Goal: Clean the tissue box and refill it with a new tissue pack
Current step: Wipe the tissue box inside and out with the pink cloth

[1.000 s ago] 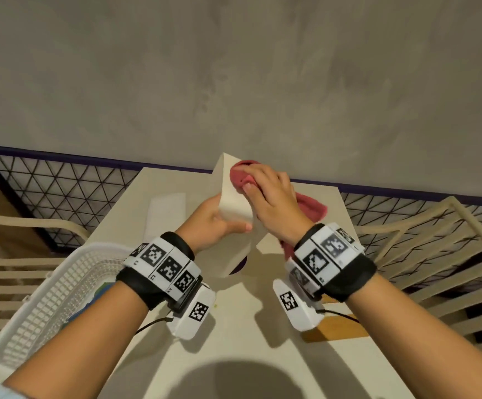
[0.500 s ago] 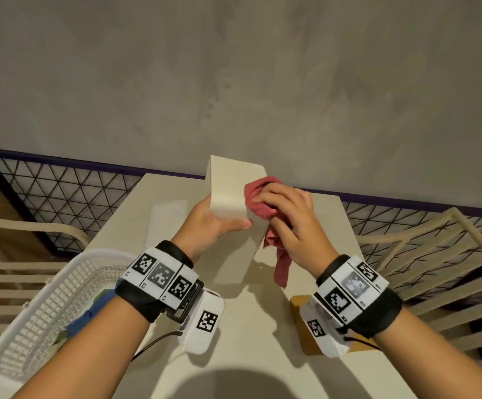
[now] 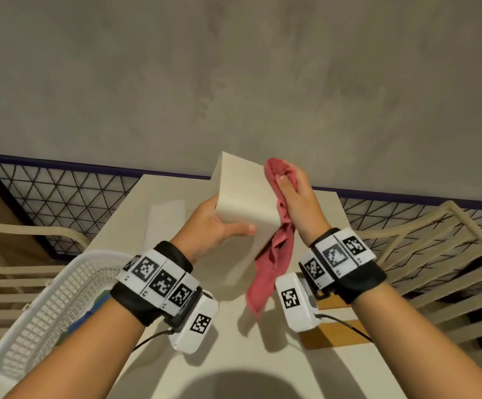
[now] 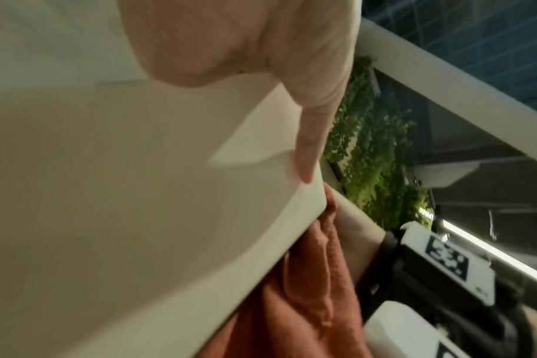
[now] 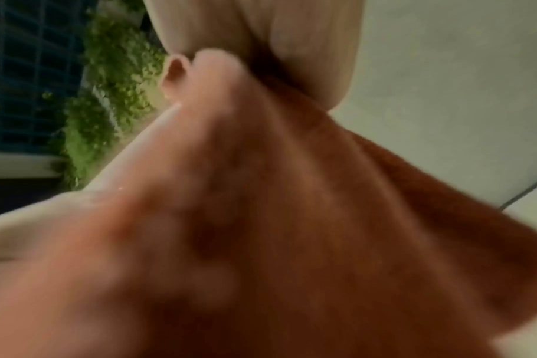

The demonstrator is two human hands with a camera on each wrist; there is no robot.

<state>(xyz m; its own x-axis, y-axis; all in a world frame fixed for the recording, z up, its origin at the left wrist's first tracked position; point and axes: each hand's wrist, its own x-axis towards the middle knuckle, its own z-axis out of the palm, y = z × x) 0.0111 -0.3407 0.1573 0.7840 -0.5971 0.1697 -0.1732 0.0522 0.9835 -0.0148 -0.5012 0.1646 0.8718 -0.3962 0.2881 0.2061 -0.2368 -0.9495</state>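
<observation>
I hold a cream tissue box (image 3: pixel 244 191) tilted up above the table. My left hand (image 3: pixel 219 223) grips its lower left end, thumb lying across the near face. In the left wrist view the box (image 4: pixel 123 193) fills the frame with my thumb along its edge. My right hand (image 3: pixel 293 194) grips a red cloth (image 3: pixel 274 254) and presses it against the box's right side near the top corner; the cloth's tail hangs down. In the right wrist view the cloth (image 5: pixel 291 218) is blurred and covers most of the frame. The box's opening is hidden.
A white plastic basket (image 3: pixel 47 309) with blue and green items stands on the left of the cream table (image 3: pixel 234 355). A flat white pack (image 3: pixel 166 217) lies beyond my left hand. A brown board (image 3: pixel 331 332) lies at the right. Slatted chairs flank the table; a mesh fence runs behind.
The box has turned and risen, its long face now toward me. My right hand with the cloth slid from the box's front to its upper right side.
</observation>
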